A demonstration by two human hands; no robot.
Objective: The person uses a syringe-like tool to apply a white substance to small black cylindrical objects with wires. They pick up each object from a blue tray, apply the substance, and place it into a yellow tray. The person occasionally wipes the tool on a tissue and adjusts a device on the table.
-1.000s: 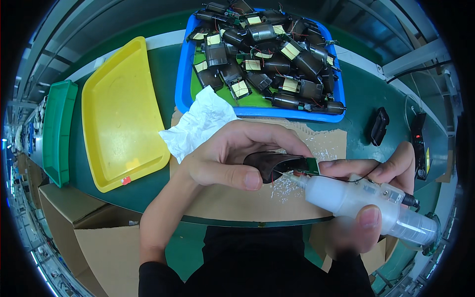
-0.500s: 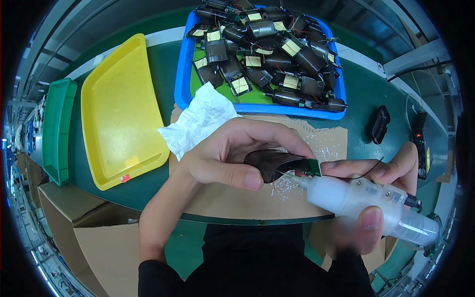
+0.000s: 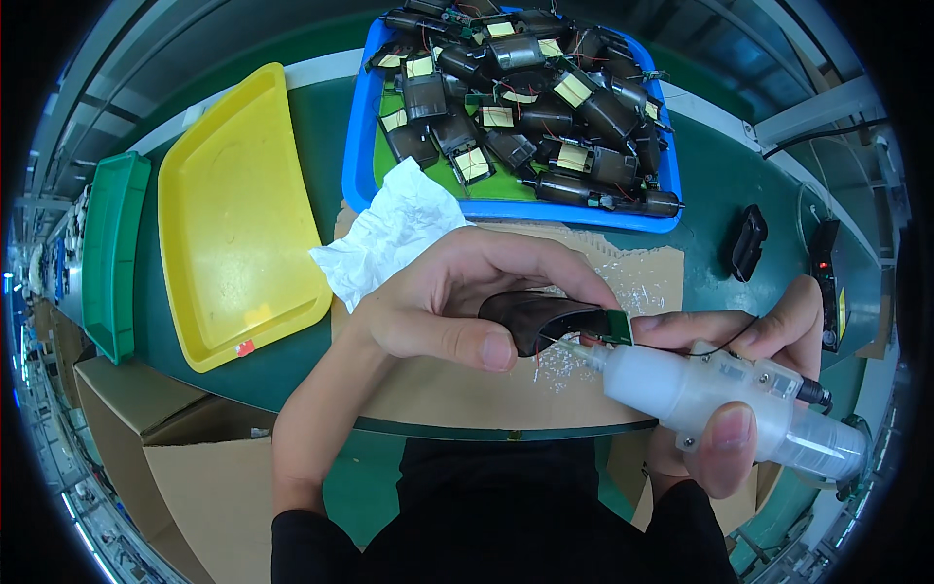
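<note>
The dark, glossy, curved plastic housing (image 3: 525, 313) should be light, stiff and slightly slippery; its small green circuit board (image 3: 617, 328) seems fragile, so the rounded sides suit gripping. It lies inside the left hand (image 3: 423, 307), pinched between thumb and fingers, just left of the right hand (image 3: 786, 323), which grasps a translucent white cylindrical dispenser (image 3: 715, 397); nozzle contact is hard to tell.

The single view comes from a wide fisheye camera on the person's head, facing down and slightly forward over the dark green, curved-edged desk (image 3: 329, 146). It sits near enough that the dark brown curved plastic shell (image 3: 525, 316) lies around its middle. The blue rectangular plastic tray (image 3: 574, 218) reaches toward the top, and the person's black-clothed lap (image 3: 496, 496) fills the lower edge.
</note>
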